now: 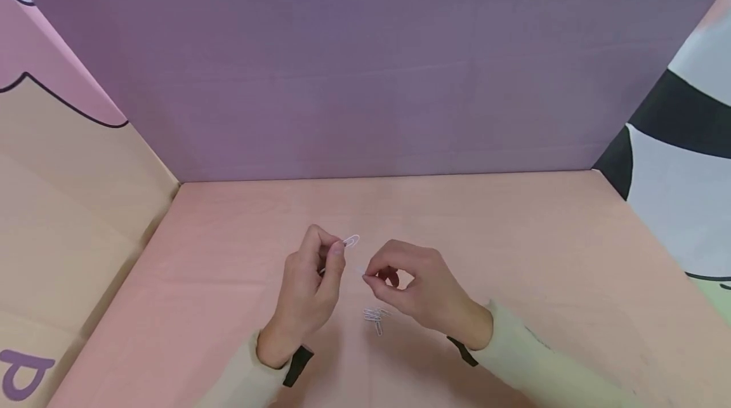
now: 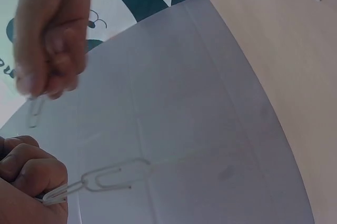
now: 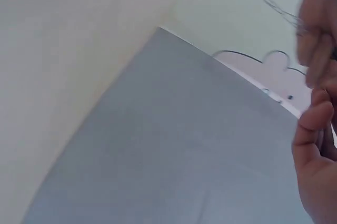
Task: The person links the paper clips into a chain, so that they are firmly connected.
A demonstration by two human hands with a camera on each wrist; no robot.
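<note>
2 hands, each pinching a clip

2 linked clips (image 2: pixel 100 179) stick out from the left hand (image 1: pixel 308 284), pinched between its curled fingers above the pink table (image 1: pixel 514 236). Just beside it, the right hand (image 1: pixel 414 287) pinches a single clip (image 2: pixel 36 112) that hangs down from its fingertips. Both hands are raised off the table, close together but apart. A small pile of loose clips (image 1: pixel 374 318) lies on the table under the right hand.
</note>
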